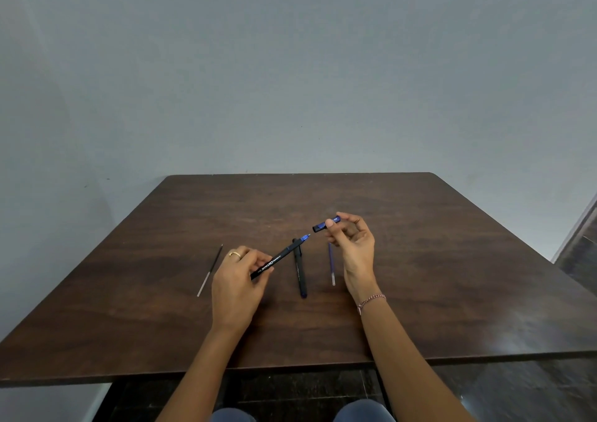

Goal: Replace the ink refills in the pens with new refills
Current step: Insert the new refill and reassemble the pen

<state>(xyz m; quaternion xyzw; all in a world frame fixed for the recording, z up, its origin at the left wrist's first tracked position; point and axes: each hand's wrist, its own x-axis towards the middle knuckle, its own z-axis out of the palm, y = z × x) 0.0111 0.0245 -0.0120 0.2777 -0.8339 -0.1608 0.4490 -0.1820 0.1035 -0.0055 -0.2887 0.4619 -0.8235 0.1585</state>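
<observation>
My left hand [240, 276] grips a black pen barrel [280, 257] with white lettering, tilted up to the right, its blue tip bare. My right hand [352, 244] pinches the pen's blue and black cap [323, 224] between thumb and fingertips, a short way right of the tip and apart from it. A second black pen [299, 269] lies capped on the table between my hands. A blue refill [332, 266] lies just left of my right wrist. A black refill with a clear end [210, 270] lies left of my left hand.
The dark wooden table [452, 276] reaches back to a plain grey wall. Its near edge runs in front of my knees. A dark floor strip shows at the far right.
</observation>
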